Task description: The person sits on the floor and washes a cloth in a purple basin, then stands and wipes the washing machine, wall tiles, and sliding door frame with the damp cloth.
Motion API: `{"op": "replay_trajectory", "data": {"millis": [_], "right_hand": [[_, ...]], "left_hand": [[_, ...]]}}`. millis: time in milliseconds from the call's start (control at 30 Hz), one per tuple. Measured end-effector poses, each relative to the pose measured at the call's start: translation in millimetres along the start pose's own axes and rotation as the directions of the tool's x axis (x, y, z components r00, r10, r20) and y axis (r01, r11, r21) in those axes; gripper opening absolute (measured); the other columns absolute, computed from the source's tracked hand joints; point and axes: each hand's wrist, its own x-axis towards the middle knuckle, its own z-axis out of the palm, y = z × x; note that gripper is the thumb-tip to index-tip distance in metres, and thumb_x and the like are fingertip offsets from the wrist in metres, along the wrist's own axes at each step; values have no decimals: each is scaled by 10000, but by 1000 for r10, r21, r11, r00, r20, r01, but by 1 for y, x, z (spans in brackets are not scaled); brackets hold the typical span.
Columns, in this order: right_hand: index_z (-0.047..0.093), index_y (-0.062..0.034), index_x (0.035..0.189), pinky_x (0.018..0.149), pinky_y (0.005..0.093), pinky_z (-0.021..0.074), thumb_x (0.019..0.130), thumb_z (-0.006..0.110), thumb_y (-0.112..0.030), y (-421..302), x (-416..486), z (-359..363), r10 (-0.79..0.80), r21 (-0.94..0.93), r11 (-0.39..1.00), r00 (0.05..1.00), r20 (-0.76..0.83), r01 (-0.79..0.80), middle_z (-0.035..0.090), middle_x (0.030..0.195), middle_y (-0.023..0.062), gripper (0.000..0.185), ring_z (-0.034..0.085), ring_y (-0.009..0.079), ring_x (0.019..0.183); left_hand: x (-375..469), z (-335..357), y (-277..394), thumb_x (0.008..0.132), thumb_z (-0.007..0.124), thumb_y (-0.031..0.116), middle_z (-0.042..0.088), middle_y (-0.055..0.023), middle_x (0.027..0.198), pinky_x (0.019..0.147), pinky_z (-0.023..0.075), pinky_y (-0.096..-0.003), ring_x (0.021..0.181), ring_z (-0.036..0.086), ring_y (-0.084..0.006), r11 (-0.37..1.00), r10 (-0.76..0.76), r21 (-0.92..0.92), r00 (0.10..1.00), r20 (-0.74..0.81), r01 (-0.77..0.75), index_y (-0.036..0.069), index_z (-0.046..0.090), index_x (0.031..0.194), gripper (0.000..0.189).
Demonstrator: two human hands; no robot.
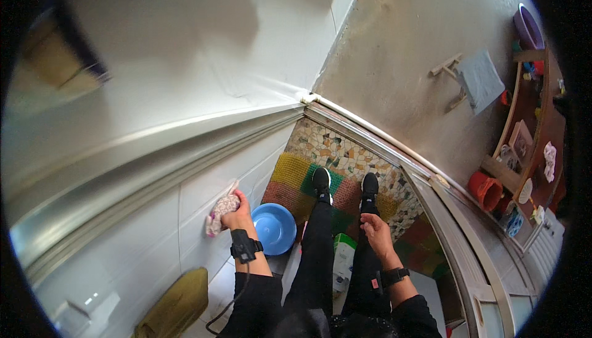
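My left hand (238, 214) grips a bunched pink-and-white patterned cloth (224, 211) against the white tiled wall (199, 199). Right beside that wrist, on the floor by the wall, sits a light blue plastic basin (276, 229); no water can be made out in it. My right hand (378, 235) hangs over my right leg with its fingers loosely curled, and nothing shows in it. Under my black shoes lies a knitted patchwork mat (289, 171) in yellow, green and reddish brown. Each wrist wears a black strapped device, and a cable runs from the left one.
A metal door frame (360, 127) with a raised sill borders the stone-mosaic floor (337, 143). Beyond it stand a small cloth-topped stool (481, 81), a red bucket (485, 192) and a cluttered wooden shelf (532, 93). An olive-coloured thing (178, 303) rests near the wall at lower left.
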Motion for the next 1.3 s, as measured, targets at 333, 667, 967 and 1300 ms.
{"op": "replay_trajectory", "data": {"millis": [333, 667, 967, 1300], "right_hand": [[573, -23, 1108, 812, 304, 470, 876, 500, -54, 77, 53, 67, 138, 95, 985, 988, 70, -144, 631, 1018, 102, 245, 608, 188, 937], [553, -2, 1126, 803, 287, 470, 885, 469, -51, 80, 71, 84, 178, 212, 957, 979, 105, -196, 621, 1036, 97, 260, 605, 174, 910], [559, -8, 1121, 788, 293, 472, 882, 479, -60, 143, 87, 104, 220, 101, 969, 973, 75, -227, 627, 1019, 102, 258, 604, 165, 899], [547, -23, 1143, 813, 282, 468, 902, 468, -75, 111, 97, 109, 252, 308, 905, 952, 172, -295, 619, 1058, 95, 259, 597, 166, 942]], "left_hand": [[162, -17, -122, 878, 403, 153, 577, -132, 1100, 816, 485, -449, 1012, 537, -287, 884, -381, 288, 925, -17, 369, 21, 575, 1088, 302], [29, 1, -88, 842, 508, 81, 409, -213, 1187, 1008, 382, -452, 1141, 422, -338, 559, -764, -307, 623, 171, 770, -79, 364, 1260, 470], [39, 2, -117, 726, 554, 152, 274, -237, 1317, 1046, 326, -497, 1237, 309, -392, 789, -589, -126, 798, 124, 602, -78, 220, 1330, 727], [223, -18, -275, 791, 454, 21, 620, -144, 985, 902, 444, -476, 916, 569, -272, 729, -669, 362, 716, 198, 581, -40, 580, 970, 228]]}}
